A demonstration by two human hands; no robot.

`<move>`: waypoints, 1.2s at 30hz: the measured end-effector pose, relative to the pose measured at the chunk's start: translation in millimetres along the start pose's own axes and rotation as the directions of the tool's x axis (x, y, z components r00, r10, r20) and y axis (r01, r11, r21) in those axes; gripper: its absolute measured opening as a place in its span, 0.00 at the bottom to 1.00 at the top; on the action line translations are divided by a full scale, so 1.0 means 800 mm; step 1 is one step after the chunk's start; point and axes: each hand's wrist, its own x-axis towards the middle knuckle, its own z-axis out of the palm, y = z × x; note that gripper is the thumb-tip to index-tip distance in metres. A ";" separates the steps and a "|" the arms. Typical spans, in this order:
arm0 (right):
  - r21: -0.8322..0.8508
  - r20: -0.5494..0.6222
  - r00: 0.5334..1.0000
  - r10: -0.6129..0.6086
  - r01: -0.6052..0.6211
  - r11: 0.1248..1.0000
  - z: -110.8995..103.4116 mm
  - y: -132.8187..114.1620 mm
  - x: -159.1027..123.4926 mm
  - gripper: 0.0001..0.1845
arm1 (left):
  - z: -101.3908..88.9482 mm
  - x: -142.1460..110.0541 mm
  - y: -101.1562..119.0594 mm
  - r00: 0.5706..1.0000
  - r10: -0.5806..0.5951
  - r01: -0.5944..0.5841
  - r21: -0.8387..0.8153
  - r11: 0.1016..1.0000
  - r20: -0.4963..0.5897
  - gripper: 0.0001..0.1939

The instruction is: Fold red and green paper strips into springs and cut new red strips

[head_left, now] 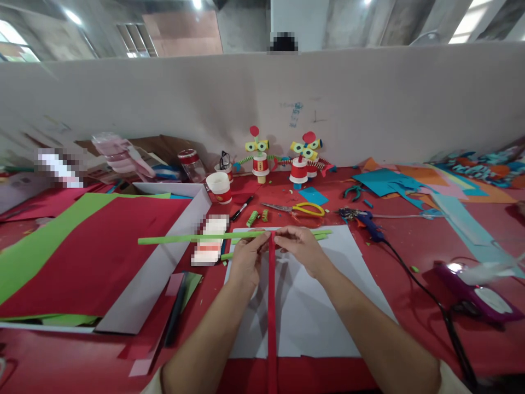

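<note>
Red strip (272, 306), end pinched by left hand (248, 257) and right hand (302, 247).

blurred blue handwriting (296, 113) on the pale partition (184, 104), tiny marks (260, 166) on a red-and-white cup figure (261, 158), none readable

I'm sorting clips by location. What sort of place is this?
Probably a craft workspace: a glue gun, scissors and coloured paper lie on the red table, with cup figures standing behind.
</note>
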 end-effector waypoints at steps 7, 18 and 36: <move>-0.071 -0.042 0.998 -0.047 0.044 0.997 0.003 0.001 0.000 0.07 | 0.004 -0.007 -0.001 0.997 0.072 -0.073 0.083 0.994 0.009 0.13; -0.042 -0.118 0.991 -0.057 0.052 0.998 0.006 0.008 0.000 0.10 | 0.006 -0.011 0.003 0.992 0.127 -0.128 0.090 0.988 0.023 0.12; 0.030 -0.155 0.986 0.057 -0.052 0.998 0.006 0.005 -0.001 0.10 | -0.003 -0.001 -0.001 0.997 -0.028 0.022 0.085 0.996 0.067 0.12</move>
